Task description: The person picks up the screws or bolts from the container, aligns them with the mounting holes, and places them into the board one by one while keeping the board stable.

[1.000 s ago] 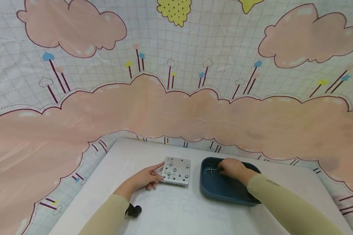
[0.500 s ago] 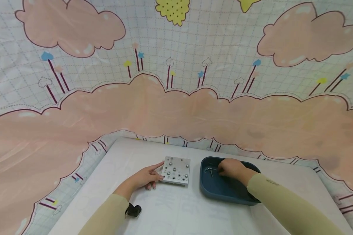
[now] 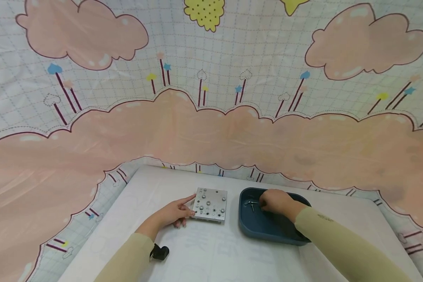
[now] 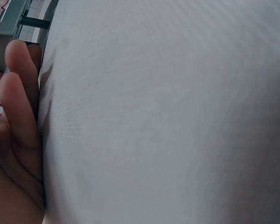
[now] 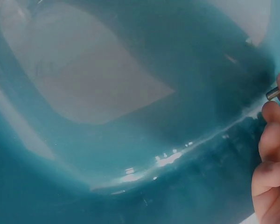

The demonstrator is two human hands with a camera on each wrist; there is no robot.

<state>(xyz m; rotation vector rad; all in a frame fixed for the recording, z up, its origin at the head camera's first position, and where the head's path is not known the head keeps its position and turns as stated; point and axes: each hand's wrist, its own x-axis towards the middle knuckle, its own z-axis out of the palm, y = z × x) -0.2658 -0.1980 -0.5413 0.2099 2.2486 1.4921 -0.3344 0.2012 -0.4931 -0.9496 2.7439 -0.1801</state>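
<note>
Metal plate [image 3: 214, 197] left of tray [image 3: 257, 228]: likely stiff, fairly heavy, best held by edges; left hand [image 3: 173, 211] grips it. Inside tray, right hand [image 3: 277, 201] pinches metal pin [image 5: 272, 94], probably light, slick.

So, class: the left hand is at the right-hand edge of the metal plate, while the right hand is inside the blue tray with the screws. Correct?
Not quite: the head view shows the left hand at the left-hand edge of the metal plate. The right hand is inside the blue tray with the screws.

Cloud-printed sheet [image 3: 211, 135] behind white table [image 3: 211, 254]
</note>
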